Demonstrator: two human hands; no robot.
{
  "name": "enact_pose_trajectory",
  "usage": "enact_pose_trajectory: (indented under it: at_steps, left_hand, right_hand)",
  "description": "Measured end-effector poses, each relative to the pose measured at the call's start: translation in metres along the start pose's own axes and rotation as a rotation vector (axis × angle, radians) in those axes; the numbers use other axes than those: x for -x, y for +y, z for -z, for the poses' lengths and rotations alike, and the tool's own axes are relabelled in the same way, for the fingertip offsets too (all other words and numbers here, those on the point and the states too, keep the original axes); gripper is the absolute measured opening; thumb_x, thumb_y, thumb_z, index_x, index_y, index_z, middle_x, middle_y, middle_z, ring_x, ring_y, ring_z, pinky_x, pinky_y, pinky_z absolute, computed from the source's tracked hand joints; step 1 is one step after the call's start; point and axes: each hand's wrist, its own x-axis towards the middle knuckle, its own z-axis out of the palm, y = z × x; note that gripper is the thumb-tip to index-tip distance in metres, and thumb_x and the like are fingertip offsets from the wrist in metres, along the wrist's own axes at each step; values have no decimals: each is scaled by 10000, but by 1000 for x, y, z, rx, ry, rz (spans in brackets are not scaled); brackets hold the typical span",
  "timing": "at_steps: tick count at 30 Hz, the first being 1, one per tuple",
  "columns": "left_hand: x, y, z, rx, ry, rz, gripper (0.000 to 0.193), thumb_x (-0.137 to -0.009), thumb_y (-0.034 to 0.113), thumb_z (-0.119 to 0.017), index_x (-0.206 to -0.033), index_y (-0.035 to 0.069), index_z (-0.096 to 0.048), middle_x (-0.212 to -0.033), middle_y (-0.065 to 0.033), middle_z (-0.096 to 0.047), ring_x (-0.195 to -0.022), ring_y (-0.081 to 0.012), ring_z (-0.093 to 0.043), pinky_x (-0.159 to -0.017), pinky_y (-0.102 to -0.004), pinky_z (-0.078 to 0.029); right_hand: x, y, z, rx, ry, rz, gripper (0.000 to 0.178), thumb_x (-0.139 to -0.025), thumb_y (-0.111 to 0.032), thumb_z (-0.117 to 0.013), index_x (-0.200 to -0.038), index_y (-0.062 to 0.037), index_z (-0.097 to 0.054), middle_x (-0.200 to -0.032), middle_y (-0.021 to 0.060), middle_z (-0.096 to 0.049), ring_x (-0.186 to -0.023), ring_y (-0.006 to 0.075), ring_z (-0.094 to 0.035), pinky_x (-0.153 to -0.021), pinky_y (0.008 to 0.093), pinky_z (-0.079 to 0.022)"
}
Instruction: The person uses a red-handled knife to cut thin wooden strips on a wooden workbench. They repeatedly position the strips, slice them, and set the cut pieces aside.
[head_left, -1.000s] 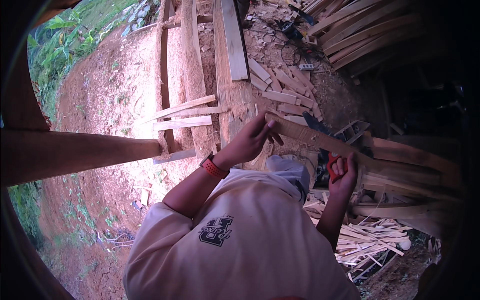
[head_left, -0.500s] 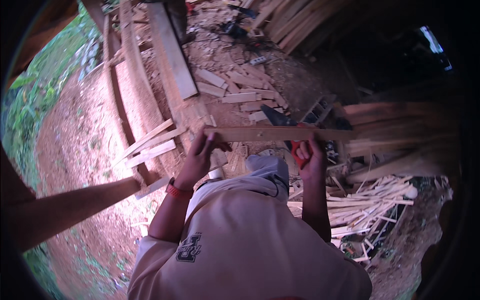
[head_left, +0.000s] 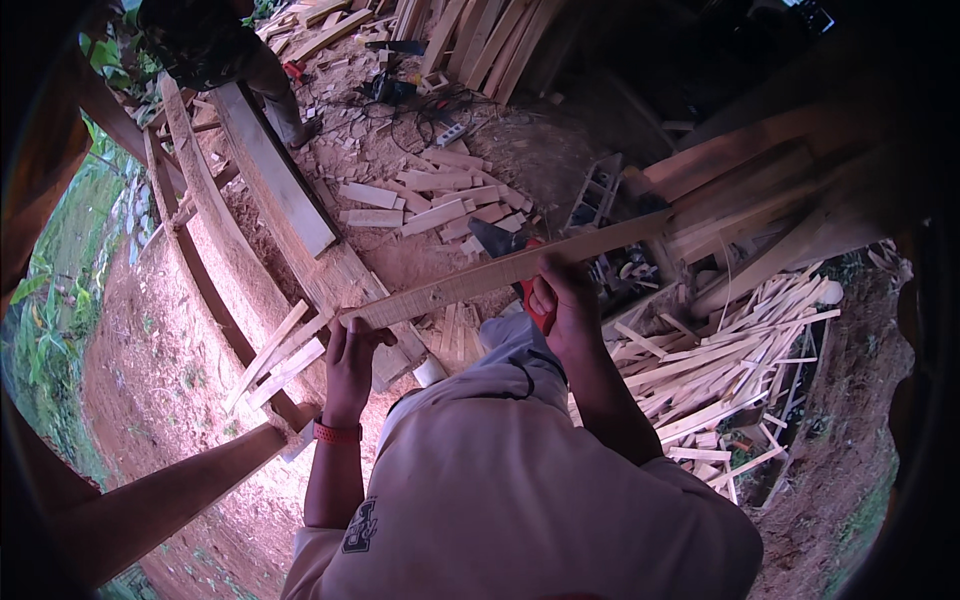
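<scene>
A long, narrow wooden board [head_left: 460, 284] slants in front of me, its left end nearer and its right end farther off. My left hand [head_left: 351, 362] grips the left end, fingers closed around it. Farther along, my right hand [head_left: 567, 302] is closed on the red handle of a handsaw [head_left: 493, 240] and also touches the board's near edge. The saw's dark blade shows beyond the board; the board covers part of the saw. Just under the left end lie a few short light slats [head_left: 287, 372] across a long plank [head_left: 350, 277].
Short cut pieces [head_left: 435, 203] are strewn ahead over sawdust. To the left run long beams [head_left: 215, 190] and a thick post [head_left: 180, 490]. A heap of thin offcuts [head_left: 720, 370] and stacked boards [head_left: 760, 200] are on the right. Another person [head_left: 205, 45] stands at the far left.
The board has gone from nearly level to slanting, its left end coming down and leftward with my left hand. My right hand has shifted left with the saw. The whole view has turned somewhat.
</scene>
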Motion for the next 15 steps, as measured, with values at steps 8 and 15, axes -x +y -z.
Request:
enact_pose_trajectory:
  at_steps: [8,15]
  left_hand:
    - [6,10,-12,107,7,-10,321,-1160,278,-468,-1320,7,-531,-1069,-105,-651,-1010,-217,-688,-921,-372,-529]
    - [5,42,-25,-4,-157,-95,296,-1136,227,-522,-1288,-18,-591,-1167,-134,-721,-959,-245,-766,-908,-364,-573]
  right_hand:
    - [-9,9,19,-24,-74,7,101,-1016,-153,-704,-969,-104,-630,-636,-60,-472,-483,45,-399,-474,252,-324]
    - [-27,15,54,-80,-179,-89,375,-1081,-284,-644,-1268,39,-615,-745,-32,-542,-518,15,-357,-491,213,-323]
